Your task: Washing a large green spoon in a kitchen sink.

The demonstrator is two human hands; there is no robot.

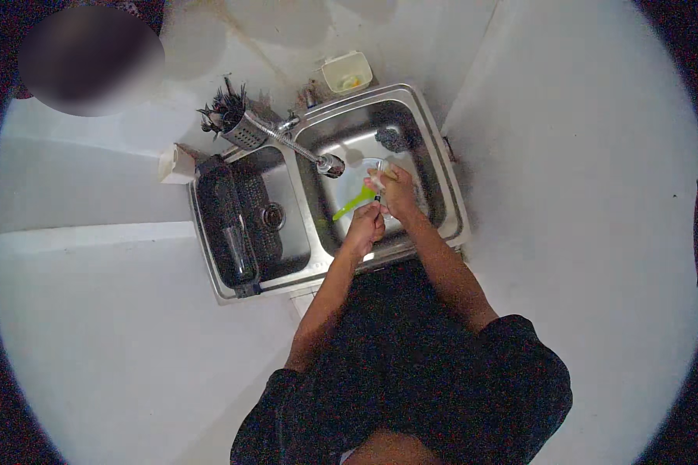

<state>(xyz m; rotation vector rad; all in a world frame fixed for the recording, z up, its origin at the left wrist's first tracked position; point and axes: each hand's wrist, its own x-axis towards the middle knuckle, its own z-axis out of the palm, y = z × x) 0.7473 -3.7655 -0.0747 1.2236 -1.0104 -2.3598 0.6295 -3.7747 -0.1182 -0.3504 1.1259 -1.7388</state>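
My left hand [365, 229] grips a slim utensil by its black handle [377, 199] above the right basin [430, 192] of a steel sink. Just beyond it, my right hand [400, 189] is closed around a pale yellowish sponge [391, 174], pressed at the upper part of that utensil. The utensil's head is mostly hidden by the fingers, so its kind is unclear. Below the hands lies a bright green utensil [352, 205], its handle pointing left. Under it is a round, whitish dish [349, 183], partly covered by my hands.
A flexible faucet [330, 165] reaches over the right basin. A dark scrubber [390, 139] lies at that basin's back. Behind the sink stand a perforated cutlery holder [246, 132] and a pale container [346, 72]. A black rack [227, 203] spans the left basin [291, 232].
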